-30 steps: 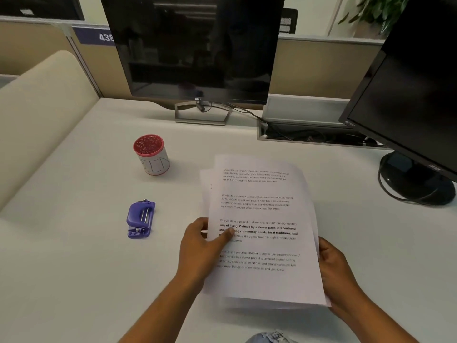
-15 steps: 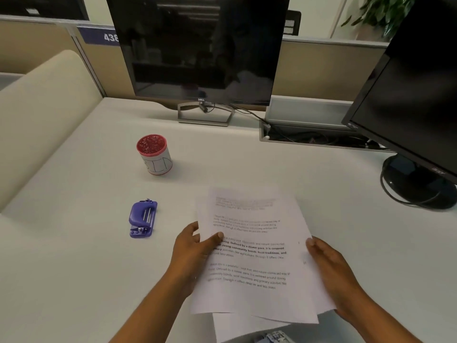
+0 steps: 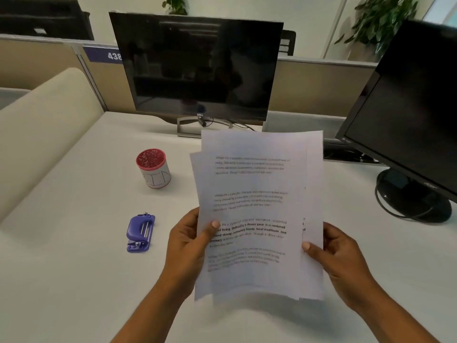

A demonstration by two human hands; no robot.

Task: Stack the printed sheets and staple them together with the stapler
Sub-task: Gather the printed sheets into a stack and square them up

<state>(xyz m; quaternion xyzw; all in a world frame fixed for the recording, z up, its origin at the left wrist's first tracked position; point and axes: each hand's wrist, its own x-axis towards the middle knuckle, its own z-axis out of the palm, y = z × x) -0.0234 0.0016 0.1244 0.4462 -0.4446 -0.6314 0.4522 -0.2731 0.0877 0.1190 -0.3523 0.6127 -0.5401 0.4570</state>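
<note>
Raised since 0.5 s ago: the printed sheets [image 3: 257, 214], then lying low and nearly flat toward the desk, now stand almost upright in front of the camera, lifted clear of the desk top.

Left hand [image 3: 188, 241]: closed on the left edge of the sheets, thumb pressed on the printed face, remaining fingers behind the paper.

Right hand [image 3: 338, 253]: closed on the right edge of the sheets, thumb on the front, fingers behind.

Sheets: white, black printed paragraphs, 1 block in bold. Not squared; at least 3 offset edges show, 1 sheet sticking out at the upper left and others at the right. Bottom edges hang above the desk and cast a soft shadow on it.

Stapler [image 3: 140, 232]: purple, small, lying on the desk to the left of the left hand, apart from it, untouched.

Cup [image 3: 153, 168]: white wall with blue line marks, red rim, small pieces inside too blurred to identify; stands beyond the stapler, left of the sheets.

Desk [image 3: 61, 268]: white surface.

Monitor [image 3: 197, 68]: dark screen, on a metal stand at the back, partly behind the top of the sheets.

Second monitor [image 3: 408, 125]: dark, on a round black base at the right, cable looped around the base.

Partition [image 3: 319, 85]: beige, behind the desk, with a blue number plate at the left.
</note>
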